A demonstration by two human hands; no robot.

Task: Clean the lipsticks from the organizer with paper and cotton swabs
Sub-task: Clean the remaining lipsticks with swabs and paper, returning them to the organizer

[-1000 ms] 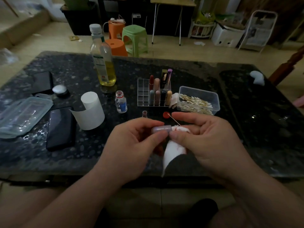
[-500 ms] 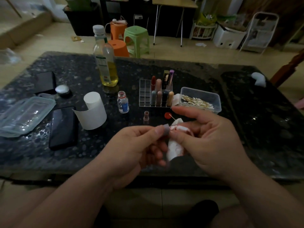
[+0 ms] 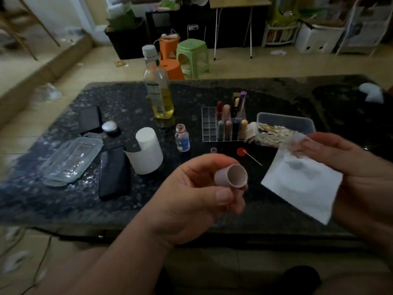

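Note:
My left hand (image 3: 197,199) grips a pale pink lipstick cap (image 3: 231,175), its open end turned towards me. My right hand (image 3: 359,173) pinches a white paper sheet (image 3: 302,184) that hangs unfolded, with a smeared corner near the fingertips. The clear organizer (image 3: 209,124) stands behind on the dark table (image 3: 85,205) with several lipsticks (image 3: 226,116) upright in its right cells. A used cotton swab (image 3: 254,158) lies beside a red cap (image 3: 241,151). A small lipstick base (image 3: 213,150) stands in front of the organizer.
A clear box of cotton swabs (image 3: 285,128) sits right of the organizer. A small open vial (image 3: 182,138), an oil bottle (image 3: 158,90), a paper roll (image 3: 146,151), two phones (image 3: 113,172), a silver puck (image 3: 109,126) and a plastic lid (image 3: 72,159) fill the table's left half.
My hands have drawn apart. The left hand has turned the cap's opening towards me; the right hand moved right and up, and the crumpled paper now hangs unfolded. The view has shifted.

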